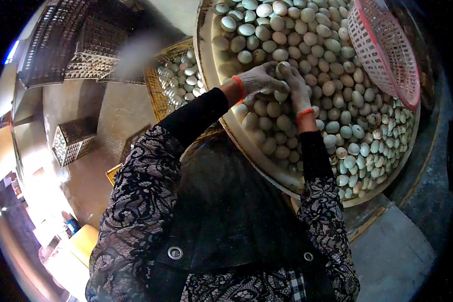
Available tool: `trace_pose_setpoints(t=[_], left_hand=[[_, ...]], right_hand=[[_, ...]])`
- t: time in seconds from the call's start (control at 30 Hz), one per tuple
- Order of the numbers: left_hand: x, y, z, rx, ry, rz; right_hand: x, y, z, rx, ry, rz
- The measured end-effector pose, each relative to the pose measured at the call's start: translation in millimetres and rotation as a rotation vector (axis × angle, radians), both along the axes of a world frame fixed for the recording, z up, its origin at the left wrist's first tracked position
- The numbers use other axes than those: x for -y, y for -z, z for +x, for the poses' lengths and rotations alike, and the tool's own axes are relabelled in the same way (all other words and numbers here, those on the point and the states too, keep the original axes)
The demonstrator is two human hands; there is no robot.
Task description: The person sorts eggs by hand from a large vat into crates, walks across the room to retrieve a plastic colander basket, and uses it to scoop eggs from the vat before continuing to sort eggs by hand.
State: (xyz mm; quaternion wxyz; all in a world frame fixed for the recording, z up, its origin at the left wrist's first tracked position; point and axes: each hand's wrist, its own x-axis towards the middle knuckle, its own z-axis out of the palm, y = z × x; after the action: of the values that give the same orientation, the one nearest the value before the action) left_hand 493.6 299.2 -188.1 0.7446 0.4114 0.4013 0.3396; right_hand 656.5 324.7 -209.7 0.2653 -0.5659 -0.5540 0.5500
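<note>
Many pale blue, white and brownish eggs [332, 65] fill a large round tub [239, 143] in front of me. Both hands wear whitish knit gloves with orange cuffs. Over the near left part of the tub, my left hand [260, 80] is closed around an egg [281, 95], which shows at its fingertips. Close beside it on the right, my right hand [299, 91] has its fingers curled about another egg [283, 69]. The fingers partly cover both eggs. More eggs lie directly beneath the gloves.
A pink-rimmed plastic basket [382, 50] rests on the eggs at the tub's right. Left of the tub, a yellow crate [153, 80] holds white eggs. Dark crates [50, 45] are stacked farther left, and a smaller crate [73, 143] stands on the wet-looking floor.
</note>
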Motion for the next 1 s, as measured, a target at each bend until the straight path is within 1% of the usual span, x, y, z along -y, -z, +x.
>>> trace_pose_setpoints(t=[0.03, 0.07, 0.1, 0.13, 0.17, 0.2, 0.23, 0.27, 0.3, 0.37, 0.4, 0.47, 0.53, 0.6, 0.63, 0.67, 0.7, 0.73, 0.77, 0.83, 0.9, 0.93, 1.0], left_hand=[[1, 2, 1, 0.0, 0.001, -0.001], [1, 6, 2, -0.105, -0.034, 0.055], [2, 9, 1, -0.208, -0.07, 0.11], [2, 12, 2, -0.208, -0.067, 0.112], [1, 10, 1, -0.122, -0.033, 0.038], [1, 8, 0, -0.038, 0.0, -0.036], [3, 7, -1, -0.042, -0.001, -0.035], [7, -13, -1, -0.032, -0.051, -0.05], [9, -25, 0, -0.022, -0.099, -0.063], [7, -21, 4, -0.038, -0.108, -0.05], [8, -18, 5, -0.048, -0.117, -0.042], [9, -18, 6, -0.006, -0.102, -0.035], [6, -24, 5, 0.032, -0.09, -0.018], [13, -39, 7, -0.047, -0.092, -0.024], [14, -42, 7, -0.04, -0.088, -0.022], [15, -45, 6, -0.097, -0.088, 0.009], [15, -48, 6, -0.153, -0.087, 0.042], [15, -51, 6, -0.145, -0.081, 0.047], [15, -54, 6, -0.124, -0.06, 0.019], [19, -54, 9, -0.097, -0.033, -0.005], [18, -47, 11, -0.033, -0.057, 0.043], [17, -45, 9, -0.027, -0.049, 0.051], [15, -42, 8, -0.01, -0.032, 0.014]], right_hand=[[-4, 19, -1, -0.107, 0.016, -0.077], [-7, 23, -4, -0.216, 0.032, -0.152], [-9, 25, -5, -0.218, 0.033, -0.153], [-11, 27, -2, -0.262, 0.02, -0.265], [-11, 21, -2, -0.305, 0.008, -0.379], [-9, 16, -2, -0.307, 0.01, -0.38], [-8, 12, -5, -0.284, 0.043, -0.399], [-7, 6, -7, -0.262, 0.078, -0.418], [-8, 9, -6, -0.266, 0.08, -0.415], [-8, 14, -3, -0.301, 0.066, -0.234], [-7, 14, -2, -0.302, 0.069, -0.237], [-8, 16, 4, -0.345, -0.005, 0.019], [-14, 28, 8, -0.367, 0.026, 0.0], [-3, 3, 4, -0.385, 0.057, -0.033], [11, -57, -15, -0.391, 0.188, -0.223], [19, -92, -26, -0.396, 0.32, -0.411], [11, -68, -17, -0.393, 0.326, -0.4], [-4, -28, 0, -0.35, 0.218, -0.252], [-7, -25, 1, -0.303, 0.109, -0.104], [-6, -21, 9, -0.28, 0.125, -0.116], [-9, -11, 16, -0.26, 0.142, -0.119], [-14, 7, 22, -0.188, 0.096, -0.025], [-15, 11, 25, -0.109, 0.056, 0.08]])
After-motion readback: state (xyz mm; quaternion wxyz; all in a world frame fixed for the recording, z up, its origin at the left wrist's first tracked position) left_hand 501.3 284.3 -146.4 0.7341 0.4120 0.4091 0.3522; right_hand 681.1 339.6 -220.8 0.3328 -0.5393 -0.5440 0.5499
